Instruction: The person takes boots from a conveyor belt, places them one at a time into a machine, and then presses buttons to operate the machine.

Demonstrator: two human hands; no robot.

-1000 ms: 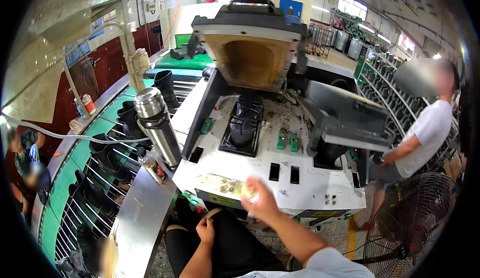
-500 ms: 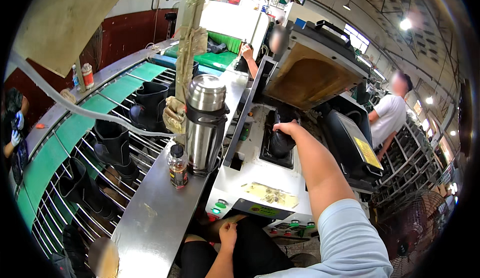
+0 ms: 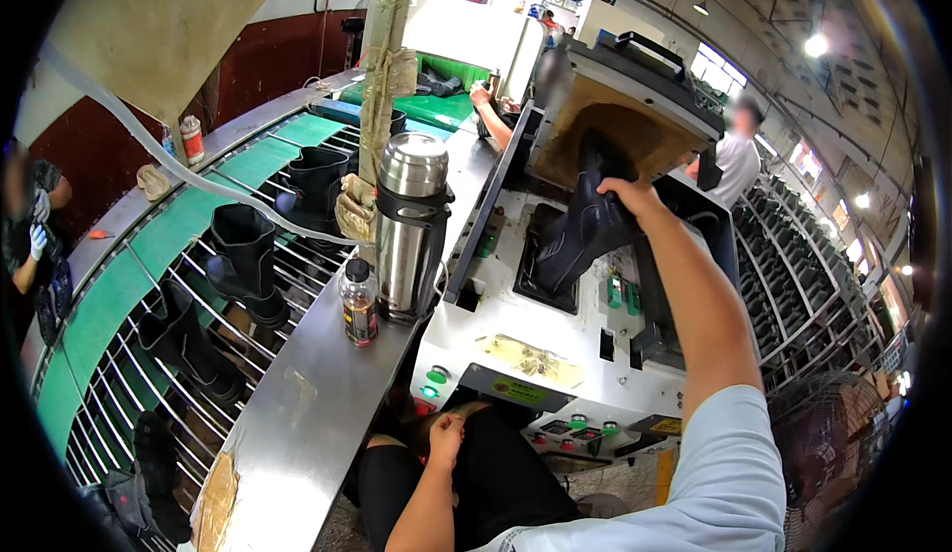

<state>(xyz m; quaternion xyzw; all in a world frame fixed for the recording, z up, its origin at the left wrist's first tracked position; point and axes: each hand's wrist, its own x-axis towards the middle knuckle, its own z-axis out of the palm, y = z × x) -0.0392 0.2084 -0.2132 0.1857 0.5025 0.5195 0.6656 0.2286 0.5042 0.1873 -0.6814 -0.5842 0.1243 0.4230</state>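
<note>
Boot (image 3: 580, 235), black and tall, hangs tilted over the dark well of the white press machine (image 3: 555, 354), its toe end down in the opening and its upper end up under the raised tan lid (image 3: 620, 125). Right hand (image 3: 627, 195) is clamped around the top of it, arm stretched out long. Left hand (image 3: 446, 438) rests loosely curled on the lap, holding nothing. On the steel surface (image 3: 317, 403) to the left stand a metal flask (image 3: 409, 225) and a small brown bottle (image 3: 358, 301), with more black boots on the rack conveyor (image 3: 109, 304) beyond. Looks like the handling step at the well; any next move calls for a firm grip and clearance under that lid.
</note>
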